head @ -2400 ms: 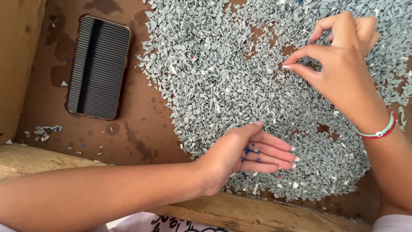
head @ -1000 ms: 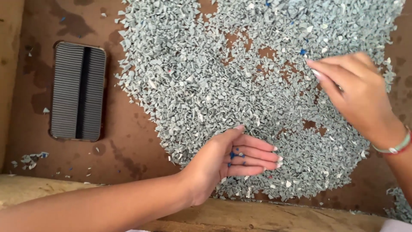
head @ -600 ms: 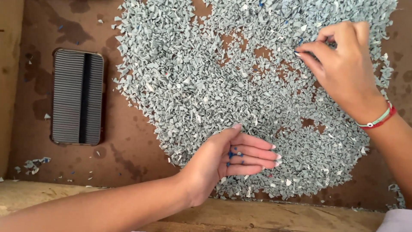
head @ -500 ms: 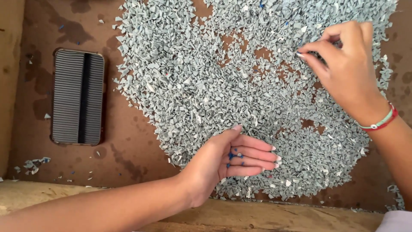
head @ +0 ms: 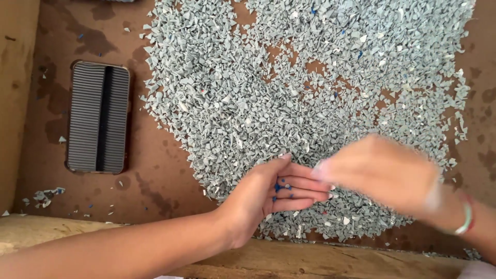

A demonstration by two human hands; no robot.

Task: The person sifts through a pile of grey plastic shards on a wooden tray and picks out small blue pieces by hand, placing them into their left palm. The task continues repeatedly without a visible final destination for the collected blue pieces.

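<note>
Since the blue bits (head: 279,186) are tiny hard chips of plastic, I judge them near weightless, stiff and not fragile, but easy to flick away or lose among the grey ones; best taken one at a time with a fingertip pinch from above, thumb against forefinger, not scooped. They look like small angular flecks, saturated blue, a few of them resting in the cupped palm just behind the finger bases of the left hand (head: 268,194). That hand lies palm up on the near edge of the grey chip pile (head: 310,103), fingers (head: 305,183) extended and loosely together, open, serving as a tray rather than gripping. More blue flecks sit scattered in the pile well beyond the fingertips, one (head: 313,11) near the far edge. Right hand (head: 382,173) is motion-blurred, its fingertips just at the left hand's fingertips; can't tell whether it's pinched or open, or whether it carries a chip. A green and red bracelet (head: 467,219) shows at its wrist. Pile chips are pale grey-green, sharp-cornered shards, spread thin with brown board (head: 165,175) showing through gaps. A ribbed grey rectangular case (head: 98,118) lies flat, well off to the left of both hands, untouched.
</note>
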